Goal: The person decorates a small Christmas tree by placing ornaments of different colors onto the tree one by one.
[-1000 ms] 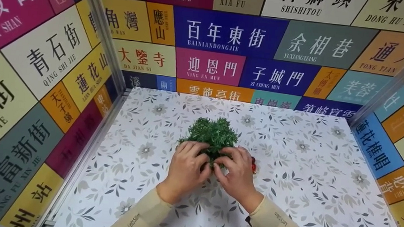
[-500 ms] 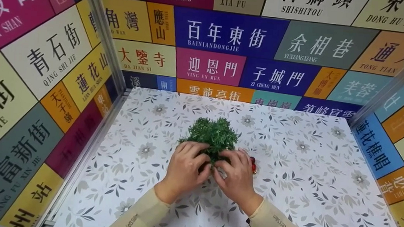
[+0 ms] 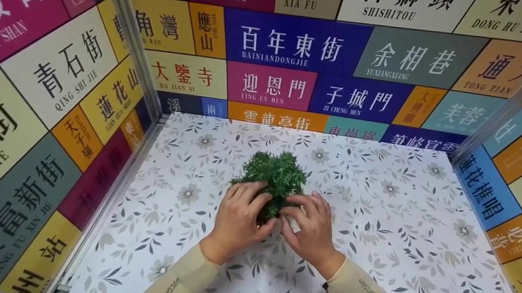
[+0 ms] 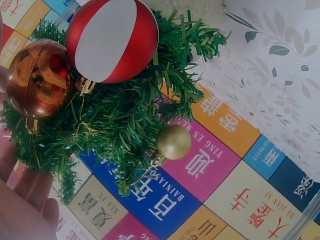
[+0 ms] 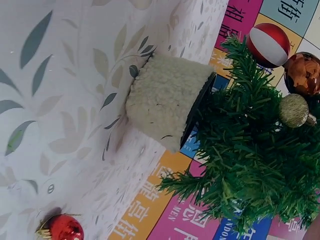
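Observation:
A small green artificial tree (image 3: pixel 278 172) stands on the flowered table (image 3: pixel 395 213) at mid-table. My left hand (image 3: pixel 257 197) grips its lower branches from the left, fingers curled into the green. My right hand (image 3: pixel 298 206) curls at the branches on the right, above the tree's white fleecy base (image 5: pixel 165 100). On the tree (image 4: pixel 115 120) hang a red-and-white ball (image 4: pixel 111 40), a shiny copper ball (image 4: pixel 40 77) and a matte gold ball (image 4: pixel 173 142). A small red ball (image 5: pixel 65 227) lies loose on the table near the base; my right hand hides it in the head view.
Walls of coloured sign panels (image 3: pixel 297 42) close the table in at the back, left and right. Metal posts (image 3: pixel 133 48) stand at the back corners. Bare flowered tabletop lies all around the tree.
My right hand has shifted slightly right and now covers the loose red ball seen beside it earlier. My left fingers have reached a little higher into the branches.

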The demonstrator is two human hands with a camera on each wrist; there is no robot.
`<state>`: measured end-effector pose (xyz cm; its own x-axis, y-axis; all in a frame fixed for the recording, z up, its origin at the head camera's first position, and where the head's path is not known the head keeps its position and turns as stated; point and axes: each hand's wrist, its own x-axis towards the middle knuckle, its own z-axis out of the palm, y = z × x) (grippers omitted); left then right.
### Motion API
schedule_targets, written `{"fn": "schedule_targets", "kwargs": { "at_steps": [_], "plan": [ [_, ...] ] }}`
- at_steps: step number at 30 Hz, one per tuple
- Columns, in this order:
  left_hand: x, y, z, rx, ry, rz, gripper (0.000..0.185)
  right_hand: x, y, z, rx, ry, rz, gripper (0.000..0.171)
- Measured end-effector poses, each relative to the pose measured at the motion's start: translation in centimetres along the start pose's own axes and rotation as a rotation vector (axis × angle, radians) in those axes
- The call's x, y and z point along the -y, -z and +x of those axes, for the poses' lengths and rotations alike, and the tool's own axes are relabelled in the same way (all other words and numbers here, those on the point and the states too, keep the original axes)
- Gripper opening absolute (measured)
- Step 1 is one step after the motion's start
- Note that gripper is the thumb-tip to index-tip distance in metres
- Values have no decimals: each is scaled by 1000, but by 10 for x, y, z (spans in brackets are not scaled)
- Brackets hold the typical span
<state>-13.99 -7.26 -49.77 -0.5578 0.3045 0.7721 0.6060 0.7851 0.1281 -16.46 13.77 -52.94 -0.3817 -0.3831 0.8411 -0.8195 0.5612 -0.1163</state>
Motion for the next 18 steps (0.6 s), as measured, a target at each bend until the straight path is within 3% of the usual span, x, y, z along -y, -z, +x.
{"fn": "schedule_targets", "kwargs": {
  "at_steps": [4,7,15,18],
  "plan": [
    [0,2,-1,12,32,17,50,-15,9,-11,-61,-31,30,24],
    [0,3,-1,20,56,28,50,-40,18,-31,-35,-127,20,28],
    [-1,4,-1,36,72,38,52,-95,47,-93,335,-553,-62,34],
    [-2,2,-1,28,72,25,56,-105,53,-105,452,-649,-70,36]
  ]
}}
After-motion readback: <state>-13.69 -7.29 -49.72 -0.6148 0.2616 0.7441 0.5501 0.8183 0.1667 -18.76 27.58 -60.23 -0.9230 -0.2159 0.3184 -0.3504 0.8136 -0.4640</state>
